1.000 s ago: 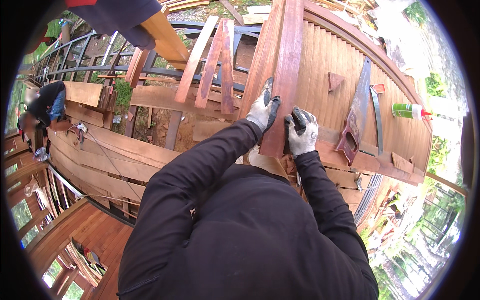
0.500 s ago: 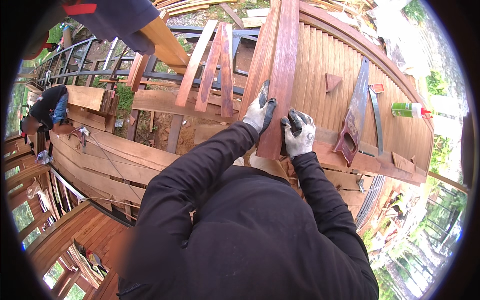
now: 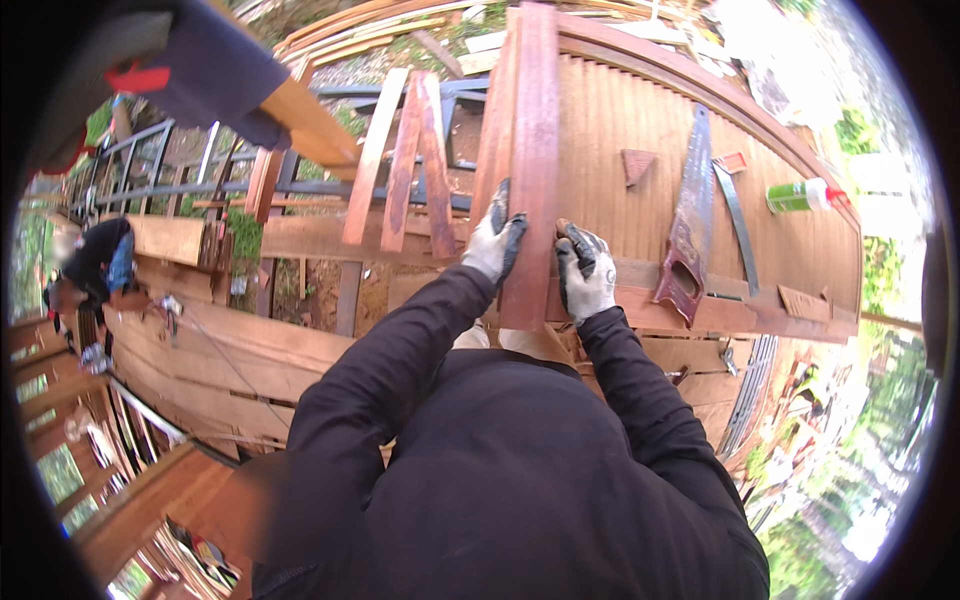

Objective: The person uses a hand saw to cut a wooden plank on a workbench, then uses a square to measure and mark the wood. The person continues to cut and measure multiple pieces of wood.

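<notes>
head view: both gloved hands grip a long reddish wooden plank (image 3: 530,150) that runs away from the person over the slatted wooden tabletop (image 3: 620,130). the left hand (image 3: 495,240) sits on the plank's left edge, its fingers (image 3: 502,200) closed against the side of the board. the right hand (image 3: 585,270) sits on the plank's right edge, its fingers (image 3: 577,245) curled and clamped on the wood; whether they also hold something small i cannot tell. the near end of the plank lies between the two hands, just in front of the person's chest.

to the right of the right fingers, a rusty handsaw (image 3: 688,225) lies on the tabletop with its handle toward the person, and a thin metal blade (image 3: 738,225) lies just beside it. a small triangular wood offcut (image 3: 637,163) lies beyond the right fingers, and a green bottle with a red cap (image 3: 803,195) lies on its side well apart, far right. left of the left fingers, several narrow wooden slats (image 3: 405,160) lean over a dark metal frame (image 3: 200,185). far to the left, another person (image 3: 95,270) in dark clothes bends over boards.
</notes>
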### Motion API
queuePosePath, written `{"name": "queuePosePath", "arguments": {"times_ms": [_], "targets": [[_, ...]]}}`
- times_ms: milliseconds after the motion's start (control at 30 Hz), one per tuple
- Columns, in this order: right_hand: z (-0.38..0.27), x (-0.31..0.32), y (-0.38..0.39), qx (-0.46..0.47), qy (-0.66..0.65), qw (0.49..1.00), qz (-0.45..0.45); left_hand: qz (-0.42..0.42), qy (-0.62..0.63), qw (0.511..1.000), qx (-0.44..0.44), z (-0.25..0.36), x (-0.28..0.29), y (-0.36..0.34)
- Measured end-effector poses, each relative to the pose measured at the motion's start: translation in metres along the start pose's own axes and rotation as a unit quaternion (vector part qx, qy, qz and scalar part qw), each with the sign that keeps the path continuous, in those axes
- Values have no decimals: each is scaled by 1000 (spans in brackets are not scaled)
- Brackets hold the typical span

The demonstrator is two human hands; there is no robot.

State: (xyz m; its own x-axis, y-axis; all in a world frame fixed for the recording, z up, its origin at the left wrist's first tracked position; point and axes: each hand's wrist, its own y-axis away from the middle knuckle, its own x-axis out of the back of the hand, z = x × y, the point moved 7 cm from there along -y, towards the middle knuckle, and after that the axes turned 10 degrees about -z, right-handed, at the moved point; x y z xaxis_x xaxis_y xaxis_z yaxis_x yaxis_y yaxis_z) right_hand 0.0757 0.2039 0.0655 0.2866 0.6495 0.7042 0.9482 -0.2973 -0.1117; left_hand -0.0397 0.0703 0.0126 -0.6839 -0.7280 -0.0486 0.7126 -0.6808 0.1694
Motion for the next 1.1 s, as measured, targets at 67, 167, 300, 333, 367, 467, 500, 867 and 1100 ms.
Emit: {"name": "queuePosePath", "arguments": {"times_ms": [67, 167, 300, 333, 367, 467, 500, 867, 1100], "targets": [[20, 17, 6, -95, -307, 945, 70, -18, 70, 997, -10, 3, 5, -3], [46, 35, 28, -122, -455, 875, 113, -48, 137, 989, 25, -1, 19, -10], [43, 50, 53, -94, -361, 917, 139, -2, 168, 986, 21, 0, 34, -30], [41, 49, 55, -83, -321, 935, 127, 19, 114, 993, -3, 1, 38, -41], [38, 48, 57, -72, -281, 950, 115, 18, 57, 998, -17, 2, 42, -54], [25, 54, 52, -47, -192, 970, 139, 56, -206, 976, -48, 40, 36, -90], [23, 56, 51, -55, -210, 966, 142, 59, -178, 978, -88, 54, 28, -99], [17, 57, 50, -17, -78, 987, 139, 61, -626, 776, 50, 76, -20, -162], [8, 61, 45, 3, -68, 987, 145, 59, -567, 820, 58, 78, -22, -160]]}}
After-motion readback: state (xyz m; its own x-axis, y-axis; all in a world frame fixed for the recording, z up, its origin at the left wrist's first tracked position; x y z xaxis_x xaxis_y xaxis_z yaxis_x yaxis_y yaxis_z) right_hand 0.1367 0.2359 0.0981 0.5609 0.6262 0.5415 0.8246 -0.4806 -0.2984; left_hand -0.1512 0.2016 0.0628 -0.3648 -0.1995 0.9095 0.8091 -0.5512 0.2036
